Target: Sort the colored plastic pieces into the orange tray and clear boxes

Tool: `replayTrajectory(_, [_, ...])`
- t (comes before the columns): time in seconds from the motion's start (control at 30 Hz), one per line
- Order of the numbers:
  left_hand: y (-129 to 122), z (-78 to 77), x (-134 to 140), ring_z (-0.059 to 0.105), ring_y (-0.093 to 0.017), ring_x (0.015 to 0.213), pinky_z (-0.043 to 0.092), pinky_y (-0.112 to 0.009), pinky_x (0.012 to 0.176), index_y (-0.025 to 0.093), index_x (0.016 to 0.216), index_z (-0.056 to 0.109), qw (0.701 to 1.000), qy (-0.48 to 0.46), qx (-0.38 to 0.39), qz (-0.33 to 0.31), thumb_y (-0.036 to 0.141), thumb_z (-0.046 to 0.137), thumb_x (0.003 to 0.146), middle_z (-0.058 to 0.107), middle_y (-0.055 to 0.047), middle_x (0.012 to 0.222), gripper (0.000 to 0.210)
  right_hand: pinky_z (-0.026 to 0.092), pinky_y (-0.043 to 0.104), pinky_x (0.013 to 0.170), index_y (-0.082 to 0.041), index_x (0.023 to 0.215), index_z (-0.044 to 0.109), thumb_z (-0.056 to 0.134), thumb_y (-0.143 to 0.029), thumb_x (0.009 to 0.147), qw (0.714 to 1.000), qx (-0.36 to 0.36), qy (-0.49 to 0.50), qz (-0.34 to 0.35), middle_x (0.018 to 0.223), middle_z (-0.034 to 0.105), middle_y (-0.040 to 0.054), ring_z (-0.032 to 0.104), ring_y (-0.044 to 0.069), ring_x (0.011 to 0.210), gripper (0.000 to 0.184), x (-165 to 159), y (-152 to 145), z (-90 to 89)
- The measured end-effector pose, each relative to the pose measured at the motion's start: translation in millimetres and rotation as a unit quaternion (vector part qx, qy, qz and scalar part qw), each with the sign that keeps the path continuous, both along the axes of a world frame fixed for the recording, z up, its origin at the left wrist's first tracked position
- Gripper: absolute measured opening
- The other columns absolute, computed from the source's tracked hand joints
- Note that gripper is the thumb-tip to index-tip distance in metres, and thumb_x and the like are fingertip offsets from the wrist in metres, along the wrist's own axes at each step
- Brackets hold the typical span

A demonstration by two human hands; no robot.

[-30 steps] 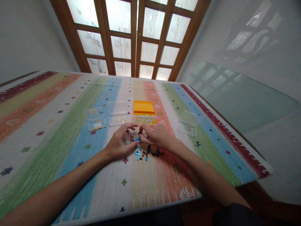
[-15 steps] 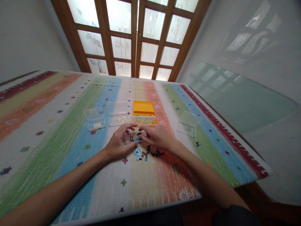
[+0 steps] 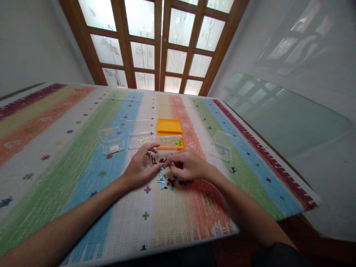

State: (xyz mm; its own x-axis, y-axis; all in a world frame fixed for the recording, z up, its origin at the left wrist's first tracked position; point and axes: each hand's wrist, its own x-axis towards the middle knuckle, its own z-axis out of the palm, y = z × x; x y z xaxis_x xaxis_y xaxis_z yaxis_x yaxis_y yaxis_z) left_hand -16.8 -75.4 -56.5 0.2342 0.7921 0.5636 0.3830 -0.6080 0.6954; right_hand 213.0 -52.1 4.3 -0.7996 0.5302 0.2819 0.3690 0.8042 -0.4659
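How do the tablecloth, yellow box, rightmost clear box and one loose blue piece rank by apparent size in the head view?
1. Tablecloth
2. Yellow box and rightmost clear box: too alike to rank
3. Loose blue piece

The left hand (image 3: 141, 165) and right hand (image 3: 190, 163) nearly meet beside blue pieces (image 3: 162, 182), toward the near edge of the bench (image 3: 128, 222).

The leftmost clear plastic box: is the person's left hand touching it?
Apart. The head view shows bare striped tablecloth between the left hand and the leftmost clear plastic box.
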Motion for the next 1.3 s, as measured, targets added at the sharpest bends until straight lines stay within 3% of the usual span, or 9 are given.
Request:
replayTrajectory(0.1, [1,-1.3,0,0.067,-0.020,0.098,0.057,-0.037,0.088,0.023,0.138,0.055,0.999,-0.018,-0.022,0.018,0.027,0.079,0.087,0.067,-0.006,0.113,0.057,0.040,0.024,0.061,-0.017,0.083,0.076,0.060,-0.017,0.080,0.998,-0.051,0.000,0.031,0.064,0.066,-0.0014,0.054,0.011,0.057,0.017,6,-1,3.2])
replayTrajectory(0.27, [5,-2.3,0,0.068,-0.023,0.106,0.058,-0.040,0.091,0.024,0.139,0.054,0.995,-0.051,-0.060,0.058,0.033,0.082,0.084,0.064,-0.012,0.138,0.062,0.039,0.022,0.060,-0.017,0.083,0.078,0.074,-0.020,0.082,0.983,-0.123,-0.125,0.048,0.065,0.067,-0.0025,0.056,0.010,0.059,0.005,7,0,6.2])
replayTrajectory(0.53, [4,-0.9,1,0.070,-0.024,0.107,0.059,-0.041,0.092,0.023,0.138,0.055,0.995,-0.055,-0.069,0.049,0.038,0.083,0.084,0.065,-0.013,0.138,0.063,0.038,0.024,0.061,-0.015,0.093,0.078,0.075,-0.027,0.092,0.958,-0.150,-0.244,0.024,0.080,0.074,0.0038,0.061,0.013,0.068,0.013,-2,-3,1.7])
replayTrajectory(0.77, [3,-1.6,1,0.070,-0.023,0.108,0.059,-0.039,0.092,0.023,0.138,0.055,0.996,-0.045,-0.059,0.045,0.035,0.082,0.084,0.065,-0.012,0.138,0.062,0.038,0.024,0.062,-0.016,0.091,0.074,0.072,-0.021,0.086,0.963,-0.143,-0.228,0.020,0.079,0.071,0.0022,0.059,0.014,0.069,0.007,-2,-5,-1.6])
replayTrajectory(0.93, [3,0.0,1,0.069,-0.022,0.105,0.060,-0.038,0.089,0.023,0.138,0.055,0.997,-0.034,-0.057,0.037,0.035,0.081,0.085,0.066,-0.011,0.136,0.060,0.037,0.023,0.062,-0.017,0.084,0.067,0.072,-0.019,0.083,0.978,-0.167,-0.124,0.019,0.066,0.062,-0.0041,0.054,0.011,0.062,0.005,1,-2,-0.8])
replayTrajectory(1.1, [1,-1.5,1,0.069,-0.020,0.094,0.059,-0.036,0.084,0.021,0.138,0.055,0.999,0.001,-0.036,0.028,0.032,0.081,0.086,0.069,-0.009,0.122,0.060,0.034,0.024,0.061,-0.018,0.089,0.064,0.065,-0.024,0.087,0.993,-0.102,-0.049,-0.029,0.064,0.058,-0.0057,0.049,0.011,0.059,0.006,11,4,4.3])
replayTrajectory(1.3, [-6,3.9,3,0.069,-0.020,0.096,0.058,-0.037,0.089,0.022,0.142,0.051,0.997,0.041,0.000,-0.059,0.027,0.076,0.088,0.069,-0.007,0.112,0.059,0.029,0.026,0.060,-0.015,0.096,0.068,0.061,-0.026,0.093,0.987,0.030,-0.107,-0.115,0.063,0.060,-0.0020,0.050,0.013,0.059,0.013,13,13,-3.8])
